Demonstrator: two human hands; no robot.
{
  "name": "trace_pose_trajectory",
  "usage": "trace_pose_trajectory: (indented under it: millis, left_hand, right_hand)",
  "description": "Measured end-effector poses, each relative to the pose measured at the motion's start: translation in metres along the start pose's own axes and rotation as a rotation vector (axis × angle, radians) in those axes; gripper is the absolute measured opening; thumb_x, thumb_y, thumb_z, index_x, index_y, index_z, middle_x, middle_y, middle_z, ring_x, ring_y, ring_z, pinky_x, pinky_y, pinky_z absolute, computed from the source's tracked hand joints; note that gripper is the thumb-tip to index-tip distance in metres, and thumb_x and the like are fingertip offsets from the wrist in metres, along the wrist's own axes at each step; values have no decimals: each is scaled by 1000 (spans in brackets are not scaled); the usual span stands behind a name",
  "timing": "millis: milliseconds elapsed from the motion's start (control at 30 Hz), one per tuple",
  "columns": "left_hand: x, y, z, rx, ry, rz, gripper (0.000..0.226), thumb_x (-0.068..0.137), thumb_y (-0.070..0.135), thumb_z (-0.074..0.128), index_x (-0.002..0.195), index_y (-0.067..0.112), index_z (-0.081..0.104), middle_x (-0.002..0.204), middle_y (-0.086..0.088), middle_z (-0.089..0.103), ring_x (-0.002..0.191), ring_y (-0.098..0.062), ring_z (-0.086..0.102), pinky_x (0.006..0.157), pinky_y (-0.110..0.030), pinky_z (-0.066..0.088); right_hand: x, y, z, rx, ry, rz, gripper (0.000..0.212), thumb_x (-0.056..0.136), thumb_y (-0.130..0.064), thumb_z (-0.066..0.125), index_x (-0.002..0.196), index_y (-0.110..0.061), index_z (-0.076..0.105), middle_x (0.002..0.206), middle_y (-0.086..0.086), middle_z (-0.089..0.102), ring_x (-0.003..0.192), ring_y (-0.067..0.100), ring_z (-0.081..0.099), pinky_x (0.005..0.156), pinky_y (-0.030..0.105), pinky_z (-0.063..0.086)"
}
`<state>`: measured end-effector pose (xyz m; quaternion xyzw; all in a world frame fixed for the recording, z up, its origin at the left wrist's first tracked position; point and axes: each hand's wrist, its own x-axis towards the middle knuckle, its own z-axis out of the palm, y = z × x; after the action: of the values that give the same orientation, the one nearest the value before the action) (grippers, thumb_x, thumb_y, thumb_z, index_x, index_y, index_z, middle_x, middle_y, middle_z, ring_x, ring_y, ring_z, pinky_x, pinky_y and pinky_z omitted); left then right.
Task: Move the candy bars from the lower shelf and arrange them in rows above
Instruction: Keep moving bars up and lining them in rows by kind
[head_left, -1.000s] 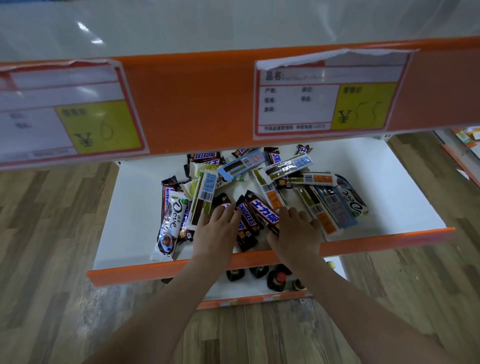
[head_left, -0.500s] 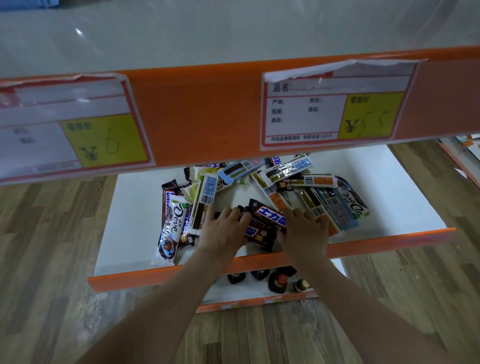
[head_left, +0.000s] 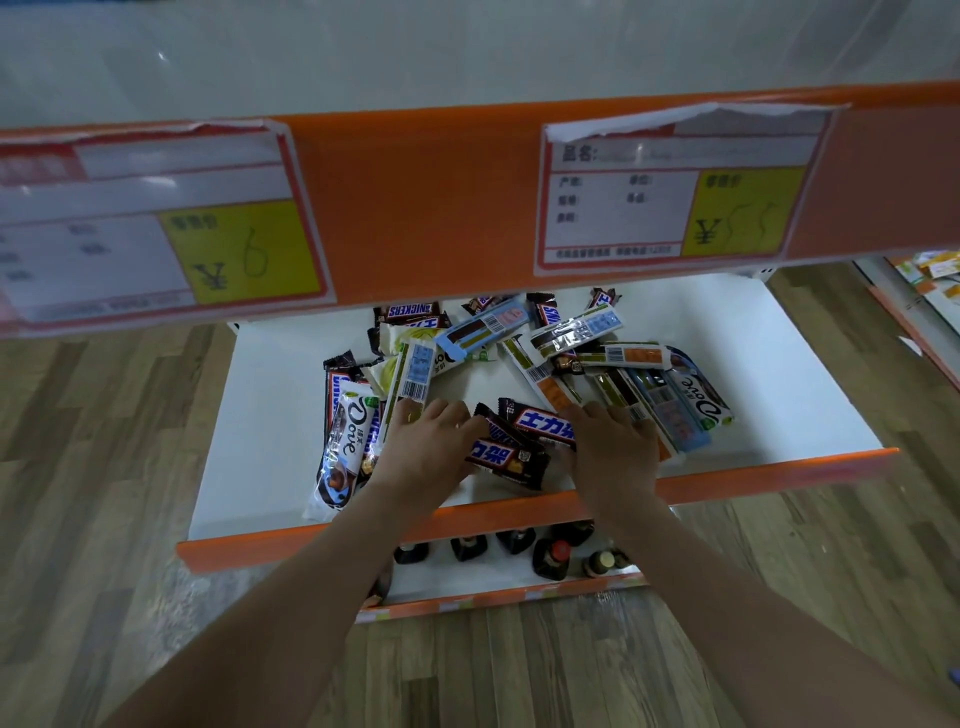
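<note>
A shop, orange-edged shelves (head_left: 426, 208), yuan price tags (head_left: 675, 192), loose candy bars (head_left: 519, 364), bottles (head_left: 550, 558) below

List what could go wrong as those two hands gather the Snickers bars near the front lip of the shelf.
1. The left hand and right hand squeeze loosely stacked Snickers bars from the sides; one could slip out when lifted.
2. The bars lie near the shelf's orange front lip; a dropped one may fall toward the bottles below.
3. The Dove bar beside the left wrist could get dragged.
</note>
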<state>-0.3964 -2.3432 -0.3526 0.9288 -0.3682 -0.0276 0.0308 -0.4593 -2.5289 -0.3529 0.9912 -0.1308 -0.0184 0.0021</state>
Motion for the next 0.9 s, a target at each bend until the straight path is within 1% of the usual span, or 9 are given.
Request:
trace_pose_trajectory:
  millis: [133,233,333,467,600,733,767,833,900]
  left_hand:
    - [-4,0,-10,-23,77,-48,42,84,38,63,122,23,53,115,1,57,114,-23,50,97,-44,29]
    - [-7,4,-21,-58,108,-70,40,72,32,76,108,21,63,100,-2,63,97,-27,59,86,-47,39]
    - [-11,7,-28,-58,151,-89,43,59,28,86,97,20,67,88,-2,65,84,-27,63,76,-47,45]
    - [-21,15,-39,-29,155,-97,42,59,29,86,97,20,68,88,-1,64,87,-26,63,77,-46,45]
    - [-32,20,-47,19,169,-83,48,45,28,92,86,21,68,80,1,64,78,-25,65,70,-43,49]
    - [-45,26,-52,12,183,-139,46,47,27,91,86,21,68,82,0,63,80,-25,64,75,-44,48]
    - [-50,29,-56,29,173,-149,44,52,28,90,89,23,67,86,1,62,84,-24,63,79,-44,47]
    - [-58,38,-62,53,137,-162,37,75,35,74,109,27,60,108,3,56,108,-19,53,96,-42,35]
    - [-67,43,-63,75,88,-209,35,89,38,56,122,31,50,123,6,48,123,-16,40,104,-37,23]
  right_hand:
    - [-5,5,-4,57,79,34,43,87,-37,62,125,-19,55,116,3,61,113,27,54,92,41,39]
    - [-7,7,-13,67,145,52,39,69,-30,81,101,-13,68,90,6,67,90,31,64,77,43,46]
    - [-10,8,-24,52,219,41,44,47,-23,92,83,-13,71,71,3,66,68,28,66,64,41,49]
    - [-19,13,-34,59,241,-14,44,46,-20,92,84,-14,71,72,3,66,68,27,66,64,41,50]
    - [-28,16,-45,47,213,-38,46,44,-20,93,84,-13,71,73,5,67,69,29,66,64,46,53]
    - [-42,17,-53,3,183,-27,44,48,-23,91,87,-16,71,74,4,66,73,28,65,68,44,50]
    - [-47,17,-57,-5,167,-29,42,55,-25,89,92,-18,70,79,3,67,79,28,65,72,44,49]
    - [-55,18,-63,-12,145,-29,37,73,-31,78,106,-22,66,96,0,67,96,26,62,83,42,45]
    - [-64,18,-66,-27,153,-32,35,74,-33,76,106,-24,65,99,-2,68,99,25,61,82,40,44]
